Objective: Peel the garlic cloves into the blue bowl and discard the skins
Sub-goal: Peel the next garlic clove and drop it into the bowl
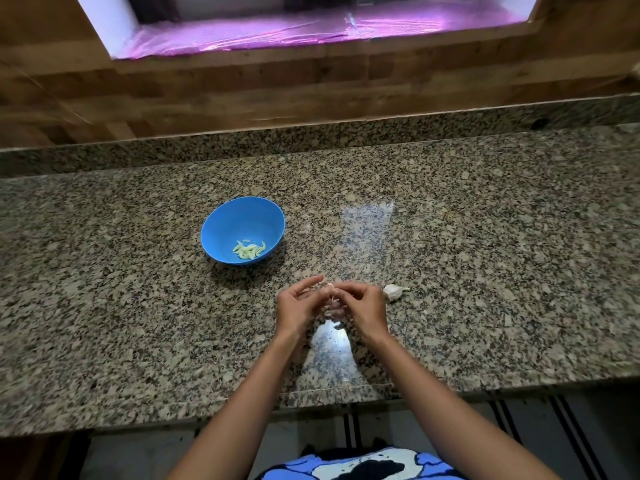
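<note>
**Two hands working a garlic clove over a granite counter**

Head view, looking down. At lower centre of the frame the left hand [298, 308] and right hand [363, 306] meet above the counter [485, 237], fingertips touching. Both hands have their fingers curled inward and pinch a single garlic clove [330, 286], which shows as a pale tip at the top of the gap between them. Thin flakes of skin [333, 308] hang in the gap below the clove; the area is blurred, so the exact placing of each finger cannot be told.

The blue bowl [239, 216] stands upright on the counter, up and to the left of the hands and well apart from them. A small heap of peeled cloves [249, 250] lies at the bottom of its near side.

A garlic bulb [393, 291] with its stem pointing right rests on the counter just beside the right hand.

A wooden wall [207, 91] rises behind the counter, and a window opening [277, 32] lit in purple fills the top of the frame.
</note>
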The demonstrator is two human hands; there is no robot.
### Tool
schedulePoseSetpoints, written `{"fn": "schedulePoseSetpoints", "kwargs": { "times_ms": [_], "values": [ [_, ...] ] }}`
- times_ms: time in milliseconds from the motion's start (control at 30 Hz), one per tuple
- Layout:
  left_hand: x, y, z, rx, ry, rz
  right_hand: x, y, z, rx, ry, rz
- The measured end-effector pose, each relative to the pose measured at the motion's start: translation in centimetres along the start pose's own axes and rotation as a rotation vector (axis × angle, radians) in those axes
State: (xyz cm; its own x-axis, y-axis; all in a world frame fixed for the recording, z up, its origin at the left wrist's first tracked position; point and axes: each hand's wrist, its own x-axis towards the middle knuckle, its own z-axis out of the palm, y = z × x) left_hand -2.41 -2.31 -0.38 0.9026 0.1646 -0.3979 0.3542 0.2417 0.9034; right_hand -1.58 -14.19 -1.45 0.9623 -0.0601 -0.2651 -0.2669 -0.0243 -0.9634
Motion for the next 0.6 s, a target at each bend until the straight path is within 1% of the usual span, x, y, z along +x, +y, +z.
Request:
{"fn": "schedulePoseSetpoints", "kwargs": {
  "times_ms": [67, 133, 167, 200, 233, 333, 367, 500, 533, 600],
  "values": [
    [0.1, 0.0, -0.1, -0.018, -0.008, -0.013, 0.1, 0.4, -0.4, -0.253, 0.025, -0.170],
    [0.1, 0.0, -0.2, 0.015, -0.016, -0.019, 0.1, 0.6, -0.7, -0.508, 0.026, -0.368],
    [0.2, 0.1, -0.2, 0.032, -0.017, -0.025, 0.1, 0.7, -0.7, -0.574, 0.014, -0.443],
    [0.2, 0.2, -0.2, 0.038, -0.017, -0.031, 0.1, 0.8, -0.6, -0.598, 0.004, -0.481],
    [0.3, 0.3, -0.2, 0.031, -0.016, -0.035, 0.1, 0.7, -0.6, -0.590, 0.003, -0.472],
    [0.6, 0.7, -0.5, 0.013, -0.003, -0.026, 0.3, 0.5, -0.7, -0.486, 0.012, -0.310],
    [0.7, 0.7, -0.6, 0.028, 0.003, -0.013, 0.3, 0.4, -0.7, -0.488, 0.004, -0.283],
    [0.8, 0.9, -0.7, 0.095, -0.003, 0.050, 0.4, -0.1, -0.7, -0.675, -0.050, -0.296],
    [0.8, 1.0, -0.7, 0.083, -0.015, 0.048, 0.5, -0.2, -0.7, -0.677, -0.060, -0.275],
    [0.8, 1.3, -0.9, 0.036, -0.041, 0.019, 0.8, -0.2, -0.7, -0.559, -0.106, -0.182]
  ]
}}
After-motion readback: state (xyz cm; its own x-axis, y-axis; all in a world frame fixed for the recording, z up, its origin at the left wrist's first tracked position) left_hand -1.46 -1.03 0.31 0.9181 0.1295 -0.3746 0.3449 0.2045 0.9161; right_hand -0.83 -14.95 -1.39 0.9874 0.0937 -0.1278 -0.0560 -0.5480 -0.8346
